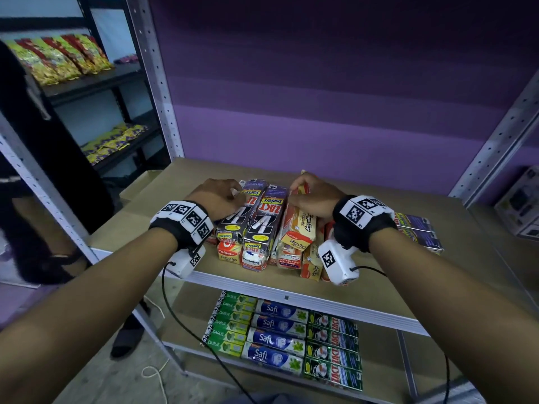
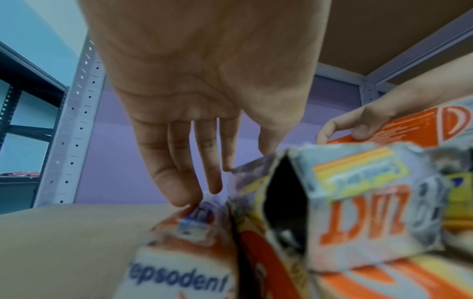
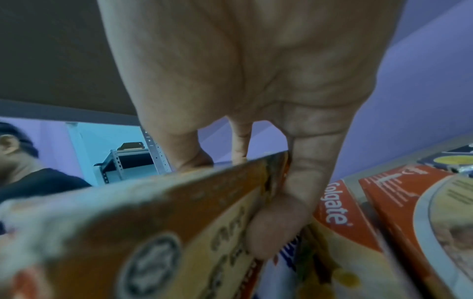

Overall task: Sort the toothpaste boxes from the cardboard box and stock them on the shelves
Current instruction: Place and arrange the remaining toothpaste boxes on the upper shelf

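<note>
A loose pile of toothpaste boxes lies on the middle shelf. On top are two purple Zact Smokers boxes, with Colgate and Pepsodent boxes beneath. My left hand reaches down at the pile's left side with nearly straight fingers. Its fingertips touch the left Zact box and the Pepsodent box. My right hand grips a yellow-and-red Colgate box, thumb on one side and fingers on the other.
Purple boxes lie at the right of the same shelf. The shelf below holds neat rows of Darlie, Safi and green Zact. Steel posts flank the bay. A person in black stands left, by a snack rack.
</note>
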